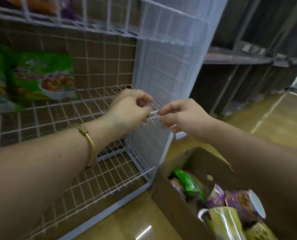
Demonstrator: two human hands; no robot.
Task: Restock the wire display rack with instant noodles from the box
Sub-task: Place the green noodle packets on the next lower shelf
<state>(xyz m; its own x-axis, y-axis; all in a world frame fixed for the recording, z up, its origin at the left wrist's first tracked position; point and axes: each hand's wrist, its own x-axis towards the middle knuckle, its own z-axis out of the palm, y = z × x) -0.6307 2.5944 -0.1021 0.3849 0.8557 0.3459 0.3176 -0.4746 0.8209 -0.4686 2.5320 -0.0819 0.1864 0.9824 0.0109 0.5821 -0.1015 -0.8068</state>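
Note:
The white wire display rack (99,104) fills the left half of the view. My left hand (128,110), with a gold bracelet on the wrist, is curled at the front right corner of the middle shelf. My right hand (179,115) faces it, fingertips pinched on the same front wire. Neither hand holds a packet. Green instant noodle packets (40,75) lean at the back left of that shelf. The open cardboard box (168,201) sits on the floor at lower right, below my right forearm. It holds a green packet (187,184), purple packets (234,198) and a yellow one (225,224).
The rack's upper shelf (75,23) holds orange and purple packets. Its lowest shelf (109,174) is bare wire. Dark grey shelving (248,58) stands behind on the right. The floor (282,118) is glossy and wood-toned. The whole frame is motion-blurred.

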